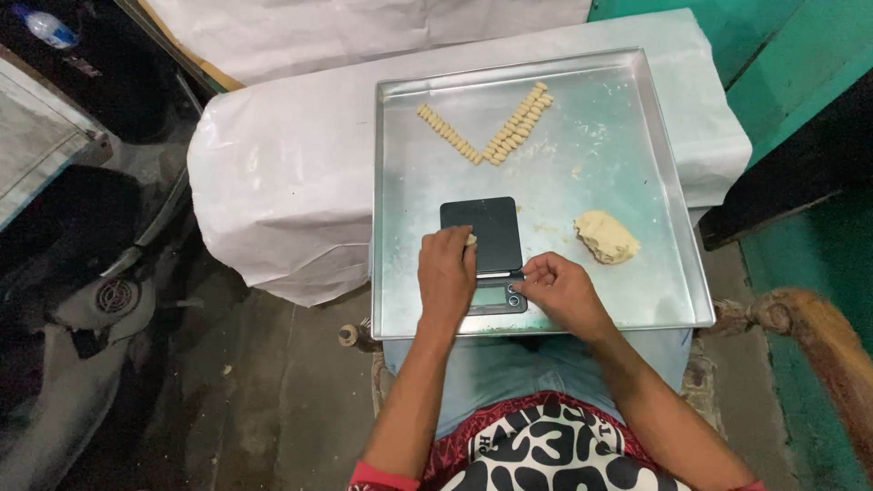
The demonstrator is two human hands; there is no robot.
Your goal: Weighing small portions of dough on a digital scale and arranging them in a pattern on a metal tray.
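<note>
left hand (pixel 446 270) fingers are pinching a dough bit (pixel 471 239) over the digital scale (pixel 485 252) for weighing; right hand (pixel 561 289) fingers, curled and grasping nothing, are steadying its front edge.

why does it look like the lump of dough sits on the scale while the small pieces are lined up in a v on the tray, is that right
Not quite. In the head view the lump of dough lies on the bare tray, to the right of the scale, not on it. The small pieces are indeed lined up in a V on the tray.
</note>
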